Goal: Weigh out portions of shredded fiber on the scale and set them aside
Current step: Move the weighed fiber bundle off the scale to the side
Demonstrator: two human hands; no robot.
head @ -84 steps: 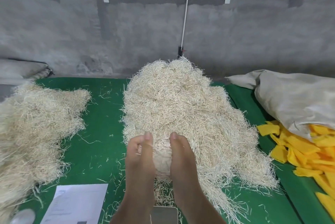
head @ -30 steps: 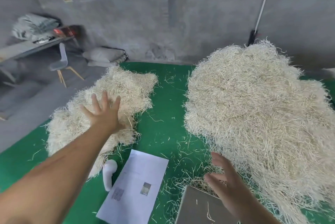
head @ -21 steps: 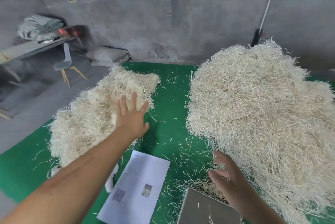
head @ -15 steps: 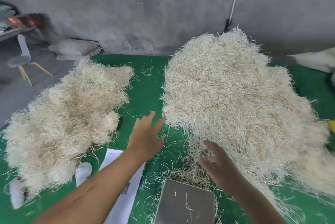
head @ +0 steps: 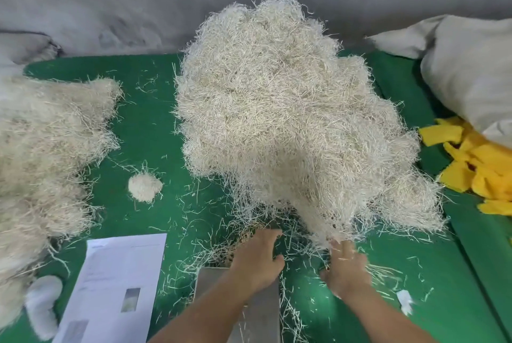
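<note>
Both hands at the near edge of the big fiber pile (head: 282, 120), left hand (head: 259, 256) loose-fingered over the scale (head: 243, 323), right hand (head: 346, 265) blurred, its grip unclear

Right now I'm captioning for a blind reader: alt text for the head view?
Two bare hands, left hand and right hand, reach into the near edge of a big fiber pile on a green table, above a metal scale. A small fiber ball lies left, before a second pile.
</note>
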